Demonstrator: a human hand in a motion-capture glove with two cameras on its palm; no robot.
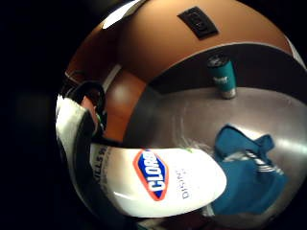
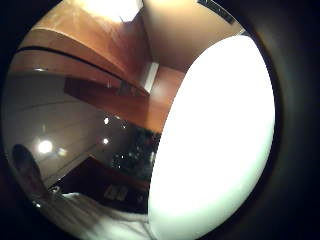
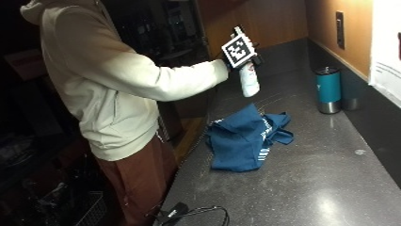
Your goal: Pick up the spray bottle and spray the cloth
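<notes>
Above the dark speckled stone counter, my black-gloved right hand grips the white plastic spray bottle, lifted over the crumpled blue cloth, so next I judge it needs aiming down and squeezing.

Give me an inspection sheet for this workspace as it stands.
Surface: dark counter, speckled.
Job's things: white spray bottle held in the air above the counter; blue cloth crumpled on the counter below it.
Clutter: teal tumbler upright near the back wall.
Grippers: right hand grips the bottle.
Cables: black cable at the counter's near edge.
Surroundings: wooden wall with outlet.
</notes>
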